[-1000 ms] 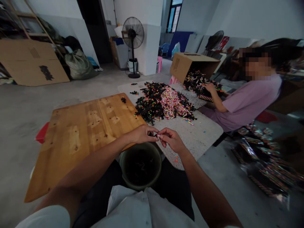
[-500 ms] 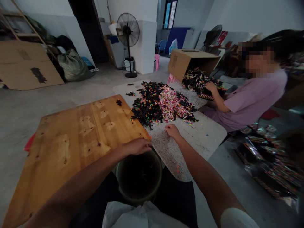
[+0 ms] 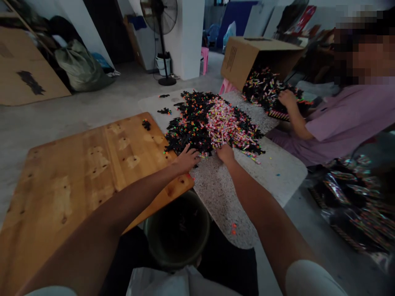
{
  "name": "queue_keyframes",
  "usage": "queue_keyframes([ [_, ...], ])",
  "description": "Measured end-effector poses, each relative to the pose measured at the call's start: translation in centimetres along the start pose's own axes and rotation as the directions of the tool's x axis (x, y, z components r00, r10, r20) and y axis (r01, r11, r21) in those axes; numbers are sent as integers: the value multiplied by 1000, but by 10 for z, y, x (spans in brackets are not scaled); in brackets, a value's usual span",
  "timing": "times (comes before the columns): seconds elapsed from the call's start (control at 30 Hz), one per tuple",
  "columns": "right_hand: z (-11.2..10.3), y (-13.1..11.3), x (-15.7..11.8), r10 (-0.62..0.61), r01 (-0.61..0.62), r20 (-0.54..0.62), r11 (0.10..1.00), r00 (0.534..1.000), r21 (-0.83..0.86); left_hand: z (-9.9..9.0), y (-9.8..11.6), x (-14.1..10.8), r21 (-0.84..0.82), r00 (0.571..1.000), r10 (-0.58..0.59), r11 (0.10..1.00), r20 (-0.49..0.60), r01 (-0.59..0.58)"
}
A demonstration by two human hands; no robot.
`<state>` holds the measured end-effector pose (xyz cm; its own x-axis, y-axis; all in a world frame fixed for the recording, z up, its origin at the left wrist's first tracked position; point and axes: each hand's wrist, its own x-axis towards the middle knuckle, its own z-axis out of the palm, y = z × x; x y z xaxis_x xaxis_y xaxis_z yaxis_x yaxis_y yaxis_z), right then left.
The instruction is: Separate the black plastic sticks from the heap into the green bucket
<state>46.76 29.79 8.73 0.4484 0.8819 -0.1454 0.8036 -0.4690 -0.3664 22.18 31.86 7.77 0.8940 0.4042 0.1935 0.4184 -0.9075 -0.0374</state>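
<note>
My left hand (image 3: 187, 159) reaches to the near edge of a heap of small black plastic pieces (image 3: 185, 133) with green and orange tips. Its fingers are spread and touch the pieces. My right hand (image 3: 226, 153) is at the near edge of small pink-and-white wrapped tubes (image 3: 224, 121), heaped beside the black pieces. Its fingers curl in at the tubes, and what they grip is hidden. Both heaps lie on a speckled grey tabletop (image 3: 212, 185). Below my forearms, a dark round bucket (image 3: 148, 234) stands between my legs.
A wooden board (image 3: 83, 164) with a small black piece (image 3: 146, 124) on it adjoins at left. Across the table a co-worker in a pink shirt (image 3: 345, 119) handles pieces by a tipped cardboard box (image 3: 237, 61). Plastic-wrapped packs (image 3: 348, 205) lie on the floor at right.
Both hands have moved forward to the heap, the left from above the bucket's rim. The left fingers have spread. The view has tilted down and come closer to the heap.
</note>
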Motion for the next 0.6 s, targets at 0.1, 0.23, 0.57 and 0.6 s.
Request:
queue_keyframes([
  [0.1, -10, 9, -5, -17, 16, 2, 971, 1000, 238, -17, 2, -2, -104, 996, -43, 994, -81, 35],
  [0.23, -14, 16, -43, -64, 52, 4, 846, 998, 531, -39, 18, -10, -369, 954, -236, 916, -186, 155],
  [0.57, -35, 4, -182, -322, -13, 116, 302, 940, 953, -63, 71, -23, -924, 721, -693, 284, -11, 258],
  [0.6, -35, 1, -189, -320, 7, 97, 309, 942, 951, -63, 75, -20, -936, 705, -709, 254, -8, 245],
])
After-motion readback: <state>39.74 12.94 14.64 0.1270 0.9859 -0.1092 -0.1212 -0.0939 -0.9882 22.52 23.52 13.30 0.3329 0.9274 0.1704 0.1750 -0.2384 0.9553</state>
